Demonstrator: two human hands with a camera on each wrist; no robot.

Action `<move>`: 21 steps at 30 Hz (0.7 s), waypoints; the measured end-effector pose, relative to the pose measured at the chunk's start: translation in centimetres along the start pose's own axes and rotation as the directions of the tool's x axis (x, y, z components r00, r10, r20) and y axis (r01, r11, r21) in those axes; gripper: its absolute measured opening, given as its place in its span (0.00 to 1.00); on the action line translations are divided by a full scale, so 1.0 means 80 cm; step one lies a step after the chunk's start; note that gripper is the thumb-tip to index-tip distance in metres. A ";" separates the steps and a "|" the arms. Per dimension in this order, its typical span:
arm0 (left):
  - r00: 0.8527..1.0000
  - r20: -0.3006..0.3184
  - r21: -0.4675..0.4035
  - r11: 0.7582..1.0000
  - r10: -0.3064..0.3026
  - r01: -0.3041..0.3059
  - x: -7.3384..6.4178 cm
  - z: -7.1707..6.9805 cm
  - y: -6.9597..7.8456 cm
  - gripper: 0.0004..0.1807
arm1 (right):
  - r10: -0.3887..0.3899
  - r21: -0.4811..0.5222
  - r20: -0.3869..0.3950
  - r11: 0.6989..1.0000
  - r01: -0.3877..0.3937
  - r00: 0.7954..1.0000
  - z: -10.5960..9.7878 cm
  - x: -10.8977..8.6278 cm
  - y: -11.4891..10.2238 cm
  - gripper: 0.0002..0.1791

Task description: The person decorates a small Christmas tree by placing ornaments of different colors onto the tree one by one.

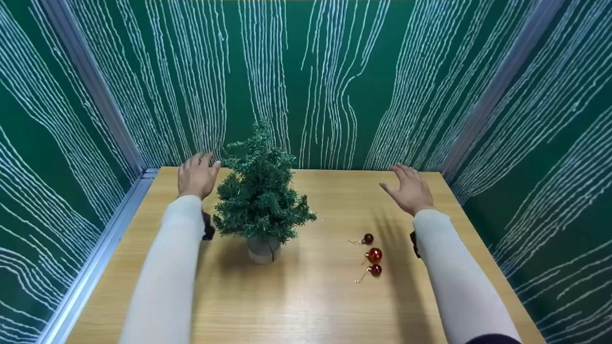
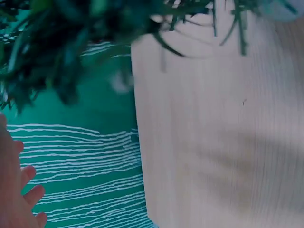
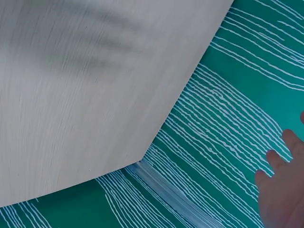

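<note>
Head view, downward over tabletop (image 1: 315, 306)

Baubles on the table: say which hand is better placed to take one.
Probably the right hand: it's empty and nearer the baubles, while the tree stands between them and the left hand.

Baubles (image 1: 375, 255) look glossy, the tree (image 1: 263, 191) bristly, the pot (image 1: 259, 252) perhaps matt.
</note>
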State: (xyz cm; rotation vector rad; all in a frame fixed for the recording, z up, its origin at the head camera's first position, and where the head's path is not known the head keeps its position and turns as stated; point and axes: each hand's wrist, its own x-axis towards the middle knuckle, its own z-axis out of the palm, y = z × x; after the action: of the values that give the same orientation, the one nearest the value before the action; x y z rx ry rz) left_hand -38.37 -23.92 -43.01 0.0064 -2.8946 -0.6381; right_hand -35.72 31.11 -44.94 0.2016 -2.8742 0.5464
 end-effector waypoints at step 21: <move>0.986 -0.069 -0.739 0.672 -0.150 0.051 -0.068 0.021 -0.015 0.36 | -0.022 0.115 -0.132 0.993 0.037 0.991 0.028 -0.062 0.030 0.35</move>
State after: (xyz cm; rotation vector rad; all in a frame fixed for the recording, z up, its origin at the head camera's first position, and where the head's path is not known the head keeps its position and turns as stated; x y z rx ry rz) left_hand -33.38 -24.09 -45.96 0.0969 -2.3120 -1.7157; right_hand -31.75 32.93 -48.96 0.2181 -2.7102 0.6971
